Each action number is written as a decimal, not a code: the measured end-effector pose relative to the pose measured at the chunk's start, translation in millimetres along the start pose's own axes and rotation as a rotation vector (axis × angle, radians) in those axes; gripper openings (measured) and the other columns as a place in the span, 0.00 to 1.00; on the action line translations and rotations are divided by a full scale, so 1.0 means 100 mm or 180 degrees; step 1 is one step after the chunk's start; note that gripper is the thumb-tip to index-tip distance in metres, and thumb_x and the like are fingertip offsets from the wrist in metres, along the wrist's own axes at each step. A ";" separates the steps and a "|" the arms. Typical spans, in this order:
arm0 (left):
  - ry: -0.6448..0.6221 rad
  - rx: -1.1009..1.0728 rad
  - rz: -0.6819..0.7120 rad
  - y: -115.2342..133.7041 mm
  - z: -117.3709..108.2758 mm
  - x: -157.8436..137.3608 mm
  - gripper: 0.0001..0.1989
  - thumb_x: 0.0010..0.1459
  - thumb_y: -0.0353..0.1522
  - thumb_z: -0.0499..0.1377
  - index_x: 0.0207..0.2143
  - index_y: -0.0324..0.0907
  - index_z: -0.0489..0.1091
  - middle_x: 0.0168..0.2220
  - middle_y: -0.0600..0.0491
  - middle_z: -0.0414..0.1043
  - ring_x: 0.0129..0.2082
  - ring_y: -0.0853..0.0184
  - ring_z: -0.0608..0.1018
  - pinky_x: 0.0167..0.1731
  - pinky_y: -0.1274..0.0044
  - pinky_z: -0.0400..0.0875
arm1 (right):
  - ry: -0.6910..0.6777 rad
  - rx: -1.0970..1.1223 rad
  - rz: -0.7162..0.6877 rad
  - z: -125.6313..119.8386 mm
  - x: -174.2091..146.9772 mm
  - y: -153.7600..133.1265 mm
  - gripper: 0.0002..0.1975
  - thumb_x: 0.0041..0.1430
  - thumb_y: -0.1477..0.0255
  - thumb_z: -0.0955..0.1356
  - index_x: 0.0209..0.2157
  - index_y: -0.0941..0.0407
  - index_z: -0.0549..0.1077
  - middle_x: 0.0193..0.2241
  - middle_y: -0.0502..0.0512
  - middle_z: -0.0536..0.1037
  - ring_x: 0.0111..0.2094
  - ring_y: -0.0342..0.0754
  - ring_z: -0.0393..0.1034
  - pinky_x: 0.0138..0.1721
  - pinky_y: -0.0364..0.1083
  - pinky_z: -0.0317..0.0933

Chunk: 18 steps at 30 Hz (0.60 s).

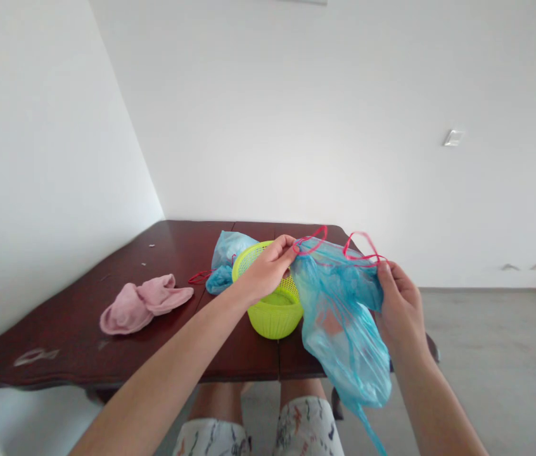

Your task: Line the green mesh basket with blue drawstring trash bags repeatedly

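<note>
A translucent blue plastic bag (344, 335) with red drawstrings hangs between my two hands at the table's front right edge. My left hand (275, 266) pinches the left corner of its mouth. The opposite corner is gripped by my right hand (402, 304). Red drawstring loops (360, 247) stick up above the bag's rim. Something pinkish shows faintly through the plastic; I cannot tell what it is. Behind my left hand, a yellow-green mesh basket (275, 316) stands on the table, partly hidden by that hand and the bag.
Pink fabric slippers (147, 304) lie on the left half of the dark wooden table (82, 335). A second blue bag (230, 250) with red strings sits behind the basket. Small scraps dot the tabletop. White walls stand behind and to the left.
</note>
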State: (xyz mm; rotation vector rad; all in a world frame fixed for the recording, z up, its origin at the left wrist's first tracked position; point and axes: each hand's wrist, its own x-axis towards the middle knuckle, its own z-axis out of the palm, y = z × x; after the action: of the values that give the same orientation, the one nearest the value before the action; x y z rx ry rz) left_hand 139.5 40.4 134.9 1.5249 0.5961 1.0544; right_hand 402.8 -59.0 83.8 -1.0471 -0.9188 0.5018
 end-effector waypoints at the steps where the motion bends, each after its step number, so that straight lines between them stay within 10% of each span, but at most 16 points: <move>1: 0.0046 -0.0443 -0.0227 0.01 -0.01 0.00 0.17 0.74 0.46 0.73 0.45 0.45 0.75 0.36 0.57 0.77 0.32 0.70 0.77 0.33 0.80 0.73 | 0.0138 0.0281 0.0181 -0.01 0.03 0.04 0.26 0.66 0.42 0.83 0.44 0.50 0.84 0.32 0.47 0.83 0.28 0.45 0.74 0.29 0.42 0.70; 8: -0.0102 -0.1526 -0.0573 0.07 0.03 -0.03 0.24 0.65 0.44 0.79 0.49 0.44 0.72 0.38 0.56 0.77 0.32 0.70 0.80 0.36 0.76 0.81 | 0.0571 0.0812 0.0634 -0.11 0.18 0.14 0.29 0.53 0.46 0.89 0.43 0.53 0.86 0.34 0.48 0.87 0.31 0.48 0.81 0.30 0.45 0.77; 18: -0.0299 0.2121 0.0710 0.29 0.03 -0.15 0.17 0.74 0.41 0.68 0.37 0.47 0.65 0.33 0.59 0.71 0.33 0.66 0.70 0.35 0.71 0.60 | -0.0620 0.0108 0.0283 -0.33 0.31 -0.50 0.27 0.59 0.45 0.87 0.48 0.47 0.86 0.33 0.50 0.84 0.28 0.48 0.75 0.26 0.44 0.68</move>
State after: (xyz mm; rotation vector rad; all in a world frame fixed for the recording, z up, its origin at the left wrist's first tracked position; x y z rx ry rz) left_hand 130.2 19.1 158.2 2.2508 0.7700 0.9898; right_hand 444.5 -75.0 134.6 -1.0239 -1.0347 0.7007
